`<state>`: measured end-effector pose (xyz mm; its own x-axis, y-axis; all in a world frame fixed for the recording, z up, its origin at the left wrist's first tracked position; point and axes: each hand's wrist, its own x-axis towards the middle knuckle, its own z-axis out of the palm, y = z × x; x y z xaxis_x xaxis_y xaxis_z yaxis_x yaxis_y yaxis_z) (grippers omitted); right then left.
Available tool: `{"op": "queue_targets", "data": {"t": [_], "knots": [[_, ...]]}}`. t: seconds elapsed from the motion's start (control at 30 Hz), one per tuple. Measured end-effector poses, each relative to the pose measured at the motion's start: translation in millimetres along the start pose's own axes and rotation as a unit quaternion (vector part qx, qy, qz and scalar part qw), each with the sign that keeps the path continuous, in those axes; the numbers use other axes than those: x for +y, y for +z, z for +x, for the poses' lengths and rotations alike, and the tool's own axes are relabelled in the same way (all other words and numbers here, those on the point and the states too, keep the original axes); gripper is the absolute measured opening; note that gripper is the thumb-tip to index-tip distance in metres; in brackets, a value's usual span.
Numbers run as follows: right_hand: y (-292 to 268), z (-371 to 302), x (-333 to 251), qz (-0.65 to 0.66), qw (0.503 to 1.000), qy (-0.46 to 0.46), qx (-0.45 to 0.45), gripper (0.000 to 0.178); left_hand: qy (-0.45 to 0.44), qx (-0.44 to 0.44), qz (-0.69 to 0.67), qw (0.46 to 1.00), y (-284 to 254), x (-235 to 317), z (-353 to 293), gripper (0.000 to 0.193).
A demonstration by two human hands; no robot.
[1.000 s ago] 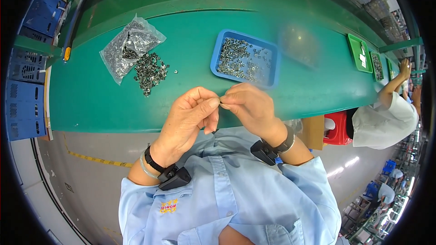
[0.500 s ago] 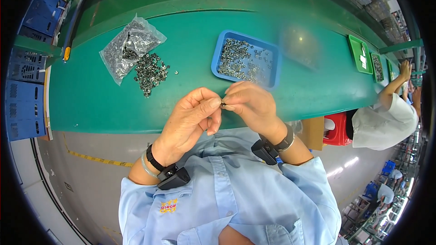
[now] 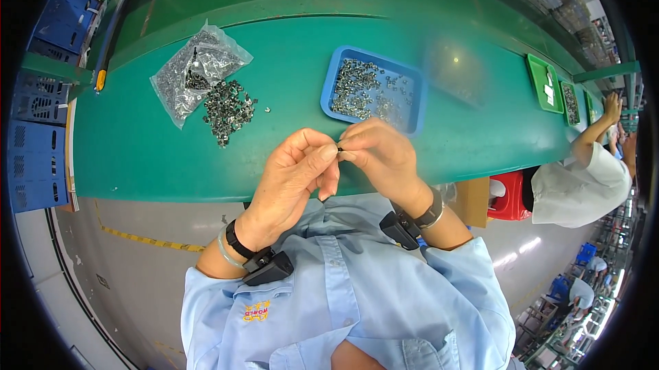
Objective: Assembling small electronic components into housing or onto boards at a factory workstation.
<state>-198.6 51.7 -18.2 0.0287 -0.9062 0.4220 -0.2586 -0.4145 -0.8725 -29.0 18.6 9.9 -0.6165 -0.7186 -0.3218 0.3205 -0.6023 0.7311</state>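
My left hand point(image 3: 292, 176) and my right hand point(image 3: 384, 157) meet above the near edge of the green table. Thumb and fingertips of each pinch a tiny dark part point(image 3: 340, 151) between them; its exact kind is too small to tell. At the curled lower fingers of my left hand a small dark spot shows, perhaps another part. Just beyond my right hand sits a blue tray point(image 3: 327, 85) with many small metal pieces point(image 3: 353, 88). To the left, a heap of small black and silver pieces point(image 3: 228, 110) lies at the mouth of a clear plastic bag point(image 3: 180, 88) full of similar pieces.
Green trays point(image 3: 544, 82) stand at the table's far right, close to a co-worker in a pale top point(image 3: 580, 191). A red stool point(image 3: 509, 195) and a cardboard box point(image 3: 473, 202) are below the table's right edge. Blue crates point(image 3: 38, 164) are stacked at the left.
My hands have shifted very slightly, still pinched together on the tiny part. A dark spot now shows at the curled fingers of my left hand. The tray, heap and bag stay put.
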Motion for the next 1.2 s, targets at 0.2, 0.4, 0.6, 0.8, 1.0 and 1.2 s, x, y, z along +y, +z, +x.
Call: {"op": "queue_targets", "data": {"t": [0.2,0.4,0.6,0.8,1.0,1.2], "knots": [[2.7,0.9,-1.8,-0.012,1.000,-0.014,0.007,0.015,0.015,-0.008,0.015,1.000,-5.7,-2.7,1.6,0.012],[-1.7,7.4,-7.2,-0.064,0.998,-0.001,0.003,0.015,0.021,-0.014,0.001,1.000,-8.6,-7.7,7.8,0.012],[-19.6,48.1,7.9,-0.391,0.919,-0.011,-0.045,0.015,0.014,0.011,-0.008,1.000,-34.1,1.0,-6.7,0.013],[37.9,76.2,5.6,-0.403,0.907,-0.083,-0.096,0.015,0.033,0.039,-0.042,0.998,-68.6,5.9,-28.1,0.015],[77.9,83.3,22.3,-0.394,0.904,-0.071,-0.151,0.015,0.055,0.037,-0.062,0.996,-83.2,10.7,-35.5,0.015],[67.9,67.6,5.5,-0.261,0.951,-0.094,-0.139,0.016,0.074,0.085,-0.025,0.993,-82.3,16.6,-33.5,0.017]]}}
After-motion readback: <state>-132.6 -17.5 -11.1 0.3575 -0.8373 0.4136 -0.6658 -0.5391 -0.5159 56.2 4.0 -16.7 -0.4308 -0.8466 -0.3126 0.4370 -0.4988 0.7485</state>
